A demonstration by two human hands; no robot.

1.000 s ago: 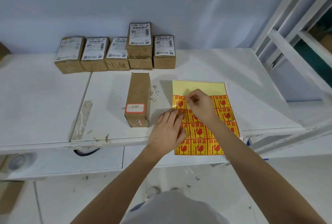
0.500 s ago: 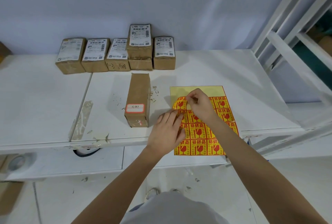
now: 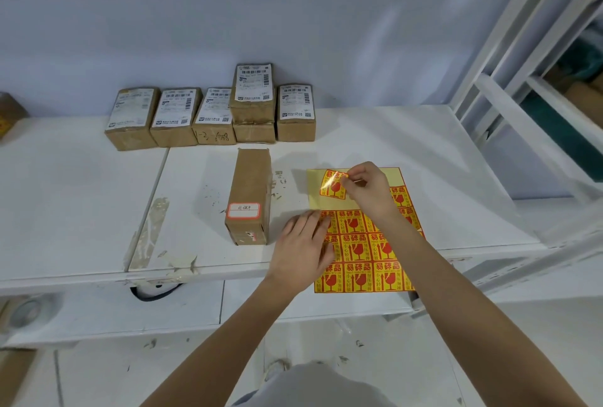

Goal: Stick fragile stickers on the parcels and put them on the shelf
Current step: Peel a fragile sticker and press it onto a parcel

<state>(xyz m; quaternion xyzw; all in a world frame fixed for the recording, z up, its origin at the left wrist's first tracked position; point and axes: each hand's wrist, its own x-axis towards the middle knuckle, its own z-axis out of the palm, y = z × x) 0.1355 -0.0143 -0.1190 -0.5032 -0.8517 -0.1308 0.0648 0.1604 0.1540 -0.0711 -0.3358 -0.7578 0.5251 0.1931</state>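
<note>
Pinching a peeled sticker (image 3: 333, 185) by its top corner, right hand (image 3: 368, 189) holds it above the sticker sheet (image 3: 362, 243). Left hand (image 3: 301, 251) lies flat, fingers straight, pressing the sheet's left edge on the white surface (image 3: 81, 204). Unstickered parcel (image 3: 250, 195) sits just left of the sheet; more parcels (image 3: 212, 116) line the wall.

Red-on-yellow sticker sheet (image 3: 360, 253) — brown parcels (image 3: 249, 194), white table (image 3: 78, 210)

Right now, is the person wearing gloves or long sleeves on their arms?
No. Both the left hand and the right hand are bare, with no gloves, rings, watch or bracelets showing. Both forearms are uncovered as far as the picture shows, so no sleeves are in view.
</note>
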